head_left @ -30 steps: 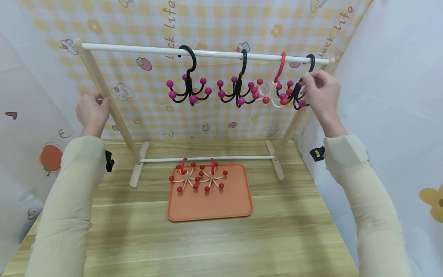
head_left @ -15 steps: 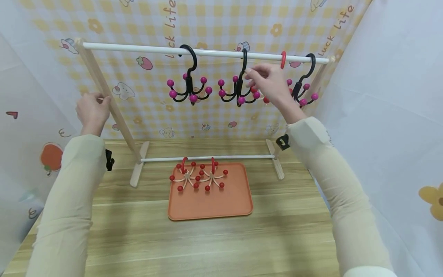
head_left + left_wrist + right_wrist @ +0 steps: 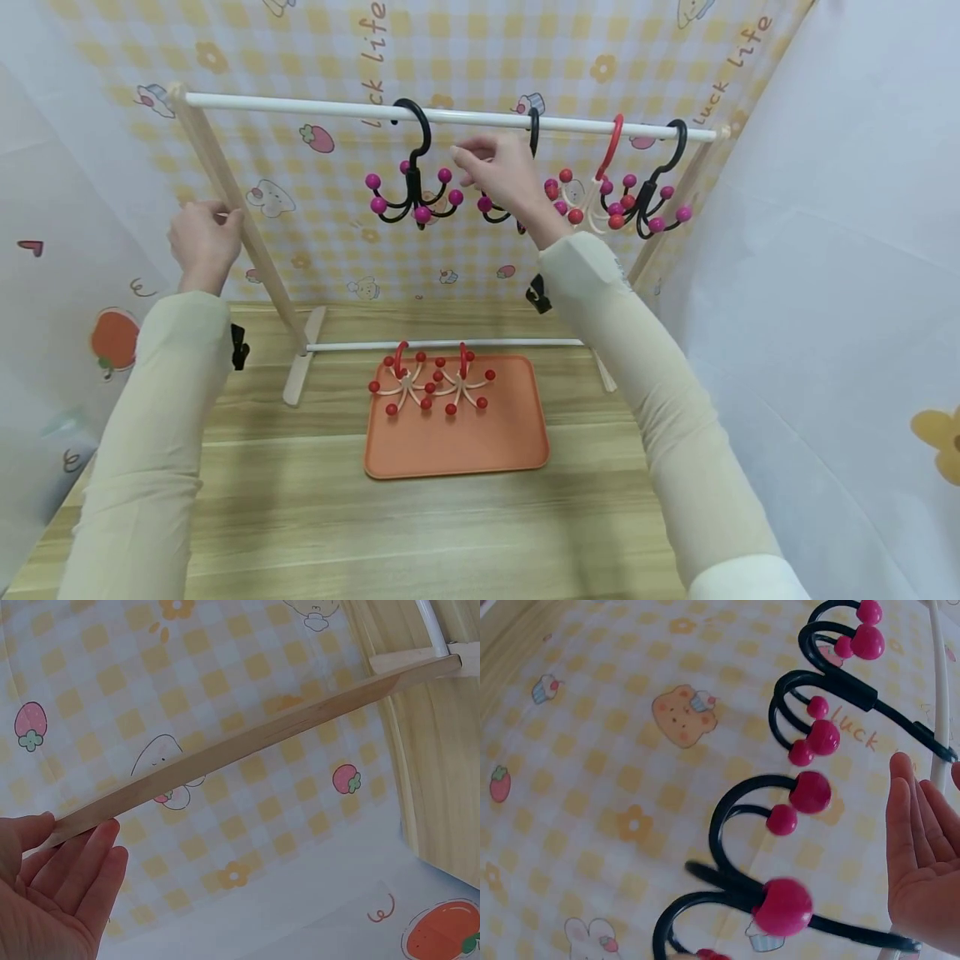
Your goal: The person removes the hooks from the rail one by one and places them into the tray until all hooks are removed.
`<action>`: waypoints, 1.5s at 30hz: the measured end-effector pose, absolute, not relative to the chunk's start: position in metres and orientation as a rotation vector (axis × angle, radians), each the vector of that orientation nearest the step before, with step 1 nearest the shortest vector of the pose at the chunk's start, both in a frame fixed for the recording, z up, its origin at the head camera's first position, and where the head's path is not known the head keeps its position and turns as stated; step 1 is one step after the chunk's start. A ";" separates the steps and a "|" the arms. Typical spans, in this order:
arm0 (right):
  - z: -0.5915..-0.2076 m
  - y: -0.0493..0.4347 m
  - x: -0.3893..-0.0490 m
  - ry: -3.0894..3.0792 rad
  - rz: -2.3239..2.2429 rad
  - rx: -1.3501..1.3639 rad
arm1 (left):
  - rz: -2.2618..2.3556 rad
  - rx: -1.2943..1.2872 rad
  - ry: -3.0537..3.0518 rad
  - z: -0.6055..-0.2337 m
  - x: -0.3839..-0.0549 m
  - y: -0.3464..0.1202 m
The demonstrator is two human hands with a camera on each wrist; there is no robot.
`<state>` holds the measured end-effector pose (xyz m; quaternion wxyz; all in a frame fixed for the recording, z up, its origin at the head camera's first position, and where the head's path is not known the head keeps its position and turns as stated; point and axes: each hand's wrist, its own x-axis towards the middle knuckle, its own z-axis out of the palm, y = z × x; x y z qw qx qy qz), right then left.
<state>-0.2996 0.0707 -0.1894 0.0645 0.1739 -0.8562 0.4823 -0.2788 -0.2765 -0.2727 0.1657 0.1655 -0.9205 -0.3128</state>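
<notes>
My left hand [image 3: 204,242] pinches the wooden side post [image 3: 247,750] of a rack between thumb and fingers. In the head view my right hand [image 3: 501,171] is just below the white top bar [image 3: 262,104], holding nothing. Its fingers look fairly straight in the right wrist view. To its left hangs a black octopus-style hook hanger [image 3: 413,187] with magenta ball tips. Another black hook hanger [image 3: 534,137] is partly hidden behind the right hand. Farther right hang a red-and-cream hook hanger [image 3: 613,150] and a third black one [image 3: 647,200].
An orange tray [image 3: 465,450] lies on the wooden table [image 3: 450,533], bearing two red-and-cream hook hangers [image 3: 405,383]. A lower white bar [image 3: 345,346] joins the rack's feet. Yellow checked cloth [image 3: 300,50] covers the wall behind.
The right hand has left the rightmost black hanger and swept left along the bar, past the red-and-cream hanger and in front of the middle black one. The left hand stays on the post.
</notes>
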 end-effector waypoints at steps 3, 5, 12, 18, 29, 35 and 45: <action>-0.187 0.059 -0.301 -2.560 1.454 0.552 | -0.897 0.468 -2.616 -0.273 -0.279 -0.277; -0.186 0.051 -0.301 -2.553 1.450 0.560 | -0.906 0.468 -2.612 -0.273 -0.279 -0.277; -0.180 0.034 -0.303 -2.583 1.386 0.487 | -0.920 0.471 -2.617 -0.272 -0.278 -0.276; -0.178 0.025 -0.303 -2.586 1.333 0.381 | -0.911 0.470 -2.615 -0.272 -0.278 -0.275; -0.175 0.014 -0.306 -2.528 1.287 0.346 | -0.890 0.460 -2.616 -0.271 -0.276 -0.275; -0.174 0.020 -0.307 -2.506 1.255 0.364 | -0.896 0.465 -2.617 -0.271 -0.275 -0.274; -0.165 0.036 -0.300 -2.429 1.330 0.527 | -0.890 0.461 -2.626 -0.272 -0.276 -0.275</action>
